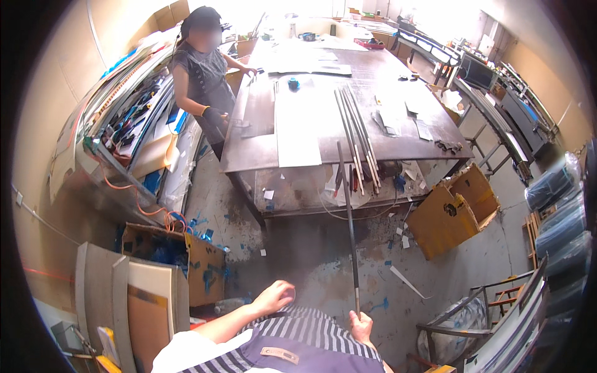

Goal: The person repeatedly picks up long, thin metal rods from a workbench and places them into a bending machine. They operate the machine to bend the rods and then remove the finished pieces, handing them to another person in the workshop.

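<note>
My right hand [361,327] is wrapped around the lower end of a long, thin dark metal bar [352,236]. The bar stands nearly upright in the picture, and its far end reaches the near edge of a large worktable [249,149]. In front of my striped apron, my left hand [275,297] has its fingers curled in, with nothing visible in them. Several similar long bars [356,133] lie side by side on the table, their near ends jutting past its edge. A white sheet [300,137] lies to the left of them.
A co-worker [205,81] stands at the table's left side, a dark glove on one hand. Open cardboard boxes [435,221] sit right and left on the floor. Boards [149,292] lean at lower left, a metal rack [435,329] stands at lower right, and plastic-wrapped rolls [559,230] line the right.
</note>
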The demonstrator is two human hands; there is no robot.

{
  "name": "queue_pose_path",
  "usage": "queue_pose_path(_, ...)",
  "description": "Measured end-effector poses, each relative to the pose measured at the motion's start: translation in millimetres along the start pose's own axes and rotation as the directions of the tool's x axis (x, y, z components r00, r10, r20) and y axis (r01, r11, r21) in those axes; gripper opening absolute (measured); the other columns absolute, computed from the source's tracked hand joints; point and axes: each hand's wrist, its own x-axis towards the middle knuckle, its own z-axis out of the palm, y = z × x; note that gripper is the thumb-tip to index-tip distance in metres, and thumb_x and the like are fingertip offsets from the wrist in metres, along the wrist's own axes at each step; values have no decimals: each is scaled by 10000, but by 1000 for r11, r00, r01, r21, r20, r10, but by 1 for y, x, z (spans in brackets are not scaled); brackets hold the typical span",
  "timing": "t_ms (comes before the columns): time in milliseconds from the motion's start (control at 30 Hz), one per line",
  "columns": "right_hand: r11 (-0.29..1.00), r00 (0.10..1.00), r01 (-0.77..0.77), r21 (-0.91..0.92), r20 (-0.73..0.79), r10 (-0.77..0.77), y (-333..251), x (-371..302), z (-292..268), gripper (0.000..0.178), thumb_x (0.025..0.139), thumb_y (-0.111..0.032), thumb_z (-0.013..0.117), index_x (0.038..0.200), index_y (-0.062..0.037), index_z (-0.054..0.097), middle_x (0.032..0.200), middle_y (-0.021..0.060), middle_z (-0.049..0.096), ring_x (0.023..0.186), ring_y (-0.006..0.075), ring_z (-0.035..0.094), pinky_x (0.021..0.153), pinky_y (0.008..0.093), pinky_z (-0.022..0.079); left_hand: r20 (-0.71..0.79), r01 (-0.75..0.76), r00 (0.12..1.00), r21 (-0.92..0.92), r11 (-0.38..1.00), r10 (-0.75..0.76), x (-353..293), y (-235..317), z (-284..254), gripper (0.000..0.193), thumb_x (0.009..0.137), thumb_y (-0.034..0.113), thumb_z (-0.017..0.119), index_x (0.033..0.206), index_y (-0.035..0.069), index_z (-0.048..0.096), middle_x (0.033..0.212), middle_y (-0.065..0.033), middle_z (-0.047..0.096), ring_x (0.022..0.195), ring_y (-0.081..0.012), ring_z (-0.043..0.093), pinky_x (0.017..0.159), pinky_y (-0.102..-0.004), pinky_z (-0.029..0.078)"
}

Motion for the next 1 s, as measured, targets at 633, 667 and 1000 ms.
queue_pose_path(633, 794, 819, 561, -235, 14, -574, -187, 265, 191, 338, 789, -71, 645, 1116, -28, 574, 964, 144, 622, 931, 288, 614, 822, 361, 494, -33, 178, 984, 59, 982, -177, 5, -112, -109, 335, 850, 195, 677, 1135, 29, 612, 1040, -133, 671, 973, -257, 656, 851, -354, 522)
queue_pose_path(667, 775, 815, 573, -268, 89, -572, -167, 248, 192, 332, 787, -101, 653, 1105, -36, 580, 969, 142, 624, 927, 290, 616, 820, 370, 497, -35, 180, 983, 58, 982, -178, 10, -117, -105, 326, 847, 197, 675, 1125, 35, 615, 1030, -131, 673, 969, -260, 655, 847, -359, 522)
queue_pose_path(1000, 622, 810, 296, -725, 536, 240, 67, 93, 71, 383, 798, -302, 671, 1080, -44, 657, 1060, 184, 676, 1049, 334, 628, 910, 421, 494, 114, 521, 827, 211, 827, -550, -23, -191, -57, 393, 830, 284, 652, 1162, 75, 626, 1114, -135, 671, 1094, -287, 617, 947, -397, 481)
